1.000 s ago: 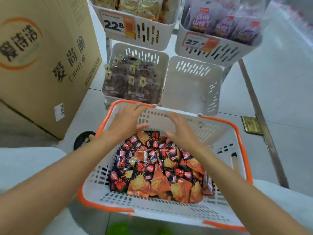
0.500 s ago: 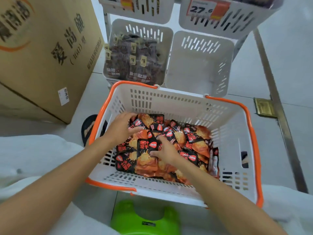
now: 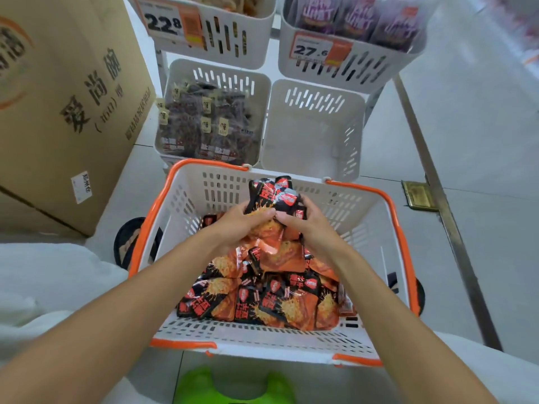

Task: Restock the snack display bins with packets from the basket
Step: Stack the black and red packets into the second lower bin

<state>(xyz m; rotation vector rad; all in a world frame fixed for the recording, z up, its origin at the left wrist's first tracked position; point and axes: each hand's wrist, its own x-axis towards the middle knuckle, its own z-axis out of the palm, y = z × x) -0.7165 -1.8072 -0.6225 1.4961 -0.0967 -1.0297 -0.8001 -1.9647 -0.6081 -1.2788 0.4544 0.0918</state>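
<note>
Head view. Gripping 1 bunch of red-and-black packets between left hand and right hand, fingers of both curled round it, above the far edge of the white, orange-rimmed basket. Heaped in the basket's near half: more of the same packets.

Underneath, grey tiled floor. Just beyond the basket's far edge, 2 low white bins: left bin packed with dark packets, right bin showing only its own white walls. Above those, upper left bin tagged 22.8 and upper right bin tagged 27.6, the latter holding purple packs.

At the floor's left edge, a large cardboard box with printed characters. Right of the bins, a metal floor strip running diagonally, a brass plate against it. At the bottom edge, something bright green, blurred.
</note>
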